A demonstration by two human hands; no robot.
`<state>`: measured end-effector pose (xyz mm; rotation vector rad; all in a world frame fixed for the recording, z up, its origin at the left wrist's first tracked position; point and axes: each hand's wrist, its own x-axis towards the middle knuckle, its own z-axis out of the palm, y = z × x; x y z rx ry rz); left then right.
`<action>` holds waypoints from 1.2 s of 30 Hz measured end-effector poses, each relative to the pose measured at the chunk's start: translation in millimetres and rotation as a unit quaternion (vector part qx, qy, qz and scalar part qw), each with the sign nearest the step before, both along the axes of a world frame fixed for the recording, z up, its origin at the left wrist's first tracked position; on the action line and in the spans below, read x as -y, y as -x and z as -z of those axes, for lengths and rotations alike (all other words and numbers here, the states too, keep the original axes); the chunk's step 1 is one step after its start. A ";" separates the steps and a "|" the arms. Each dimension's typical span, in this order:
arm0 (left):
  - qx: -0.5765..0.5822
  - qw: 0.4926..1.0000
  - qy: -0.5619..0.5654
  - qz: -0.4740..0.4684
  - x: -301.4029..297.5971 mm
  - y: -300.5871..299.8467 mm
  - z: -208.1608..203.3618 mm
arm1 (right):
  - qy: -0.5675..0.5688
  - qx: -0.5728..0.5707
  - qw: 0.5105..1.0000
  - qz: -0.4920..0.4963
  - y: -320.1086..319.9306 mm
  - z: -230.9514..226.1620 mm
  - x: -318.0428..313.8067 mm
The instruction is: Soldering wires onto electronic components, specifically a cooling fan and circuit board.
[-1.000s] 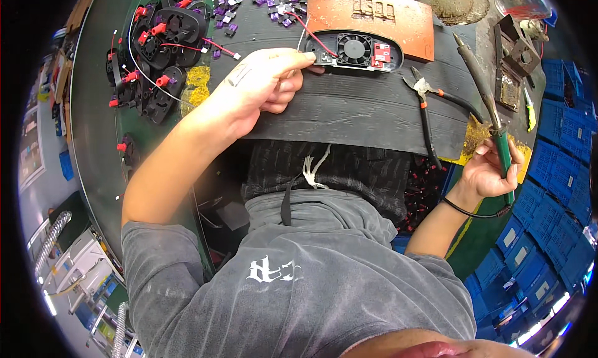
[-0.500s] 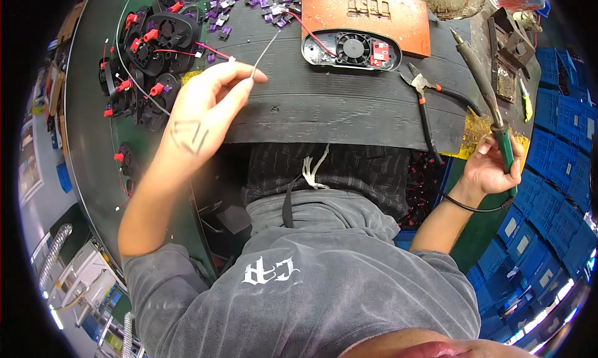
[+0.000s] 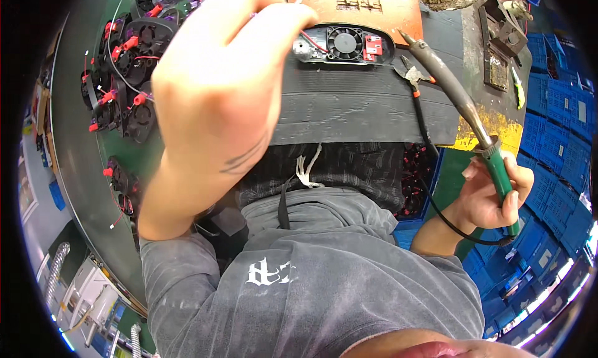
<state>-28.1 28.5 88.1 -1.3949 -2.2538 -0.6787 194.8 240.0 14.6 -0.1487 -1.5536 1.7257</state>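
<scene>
My left hand [image 3: 218, 84] is raised over the board, thumb and fingers pinched on a thin strand of solder wire [image 3: 118, 68] that trails off to the left. A pale tip sticks out past the fingertips, by the wooden block. Just right of these fingers lies a black oval housing [image 3: 311, 51] with a small fan [image 3: 344, 43], a red circuit board [image 3: 374, 47] and a red wire. My right hand [image 3: 495, 193] grips a soldering iron [image 3: 458, 99] by its green handle. Its tip points up and left, close to the housing's right end in the picture.
An orange-brown wooden block [image 3: 398, 12] stands behind the housing. Cutting pliers [image 3: 414, 78] lie right of it on the black board [image 3: 355, 109]. Several black fan housings [image 3: 140, 43] with red parts are heaped at left. A metal holder [image 3: 498, 43] stands at far right.
My left hand has lifted and moved right toward the block, carrying the solder wire. The soldering iron's tip has swung left toward the housing; my right hand is slightly lower.
</scene>
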 end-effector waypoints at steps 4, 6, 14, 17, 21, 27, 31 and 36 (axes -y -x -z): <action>0.004 0.998 0.036 -0.053 -14.9 -5.9 -0.9 | -0.027 0.030 0.999 0.023 -1.1 2.4 3.6; 0.004 1.000 0.012 -0.020 -11.4 0.2 4.6 | -0.031 0.034 0.999 0.011 -1.3 1.2 5.9; 0.039 0.998 0.042 0.038 -9.5 9.4 16.9 | -0.016 0.074 0.996 0.042 6.4 5.1 17.8; 0.031 0.997 0.016 0.062 -2.7 12.5 31.9 | -0.013 0.077 0.996 0.036 6.5 4.3 19.8; 0.068 0.995 0.006 0.077 -1.6 20.4 59.8 | -0.010 0.093 0.994 0.060 7.8 1.6 23.2; 0.055 0.995 -0.015 0.083 -11.2 16.4 67.6 | -0.026 0.084 0.996 0.022 3.0 4.4 20.1; 0.023 0.995 -0.029 0.096 -16.1 13.7 47.8 | -0.044 0.078 0.996 0.014 3.7 5.5 21.5; 0.029 0.994 -0.011 0.100 -17.4 15.3 48.0 | -0.067 0.074 0.995 0.018 2.2 5.0 25.3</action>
